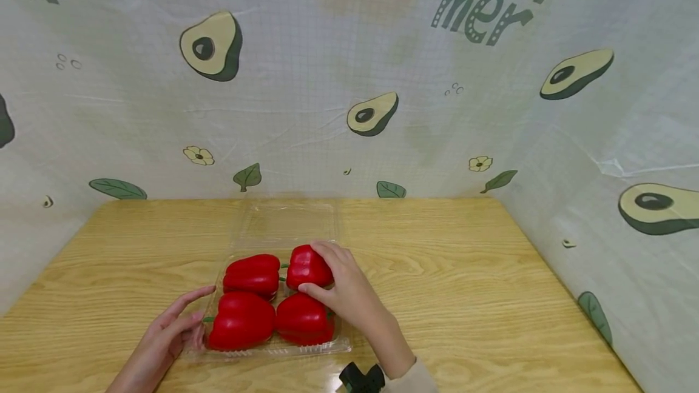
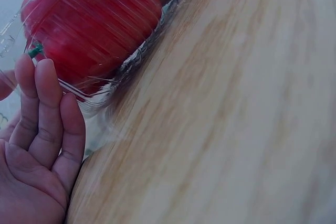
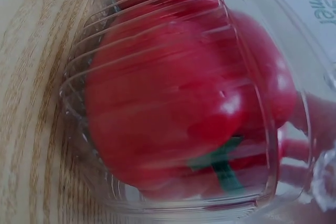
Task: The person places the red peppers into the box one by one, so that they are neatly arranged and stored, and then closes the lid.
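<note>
Several red bell peppers with green stems lie in a clear plastic clamshell box point(image 1: 322, 349). My right hand point(image 1: 340, 282) grips the far right bell pepper point(image 1: 307, 267), fingers over its far side and thumb at its near side. Below that thumb lies the near right bell pepper point(image 1: 303, 319); its green stem shows through the box wall in the right wrist view. My left hand point(image 1: 170, 331) is at the box's left wall, its fingers extended, beside the near left bell pepper point(image 1: 242, 321). Behind that one sits the far left bell pepper point(image 1: 252, 274).
The clear lid point(image 1: 289, 221) lies folded back behind the box, toward the table's far edge. Wood-grain table point(image 1: 464, 296) extends on both sides. A printed avocado sheet point(image 1: 295, 77) hangs behind it and along the sides. A black wrist device point(image 1: 361, 378) shows by the right sleeve.
</note>
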Motion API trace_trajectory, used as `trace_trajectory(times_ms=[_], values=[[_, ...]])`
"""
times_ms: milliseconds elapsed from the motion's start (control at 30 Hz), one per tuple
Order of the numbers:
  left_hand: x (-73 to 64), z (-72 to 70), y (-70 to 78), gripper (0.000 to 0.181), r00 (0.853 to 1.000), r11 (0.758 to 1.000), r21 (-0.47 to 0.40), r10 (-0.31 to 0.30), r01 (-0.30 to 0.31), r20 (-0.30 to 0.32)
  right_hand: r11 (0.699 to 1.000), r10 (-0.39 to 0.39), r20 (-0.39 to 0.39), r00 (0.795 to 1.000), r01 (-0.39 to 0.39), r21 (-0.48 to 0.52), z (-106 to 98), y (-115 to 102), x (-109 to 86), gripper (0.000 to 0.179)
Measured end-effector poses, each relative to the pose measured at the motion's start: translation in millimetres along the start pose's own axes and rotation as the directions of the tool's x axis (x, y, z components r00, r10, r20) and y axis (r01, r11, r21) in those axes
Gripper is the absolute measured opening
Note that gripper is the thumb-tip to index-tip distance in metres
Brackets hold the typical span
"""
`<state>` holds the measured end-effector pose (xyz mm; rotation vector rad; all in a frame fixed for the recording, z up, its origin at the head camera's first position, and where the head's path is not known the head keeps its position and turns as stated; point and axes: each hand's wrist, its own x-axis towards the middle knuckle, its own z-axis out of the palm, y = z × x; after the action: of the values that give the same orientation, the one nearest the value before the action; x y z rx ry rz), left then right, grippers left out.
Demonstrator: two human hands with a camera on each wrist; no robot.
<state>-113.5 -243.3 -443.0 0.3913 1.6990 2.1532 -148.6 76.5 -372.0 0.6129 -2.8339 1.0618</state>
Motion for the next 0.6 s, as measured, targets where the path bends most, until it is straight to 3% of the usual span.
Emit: trace_trajectory(times_ms=[400, 600], values=[[-0.4, 1.5, 0.5, 0.042, 1.000, 1.000, 0.010, 0.013, -0.013, -0.002, 0.995, -0.054, -0.028, 0.998, 0.051, -0.081, 2.2, 0.4, 0.2, 0.066], [0.1, 2.3, 0.9, 0.042, 1.000, 1.000, -0.003, 0.012, -0.012, 0.008, 0.993, -0.043, -0.027, 0.999, 0.040, -0.113, 1.7, 0.5, 0.9, 0.067]])
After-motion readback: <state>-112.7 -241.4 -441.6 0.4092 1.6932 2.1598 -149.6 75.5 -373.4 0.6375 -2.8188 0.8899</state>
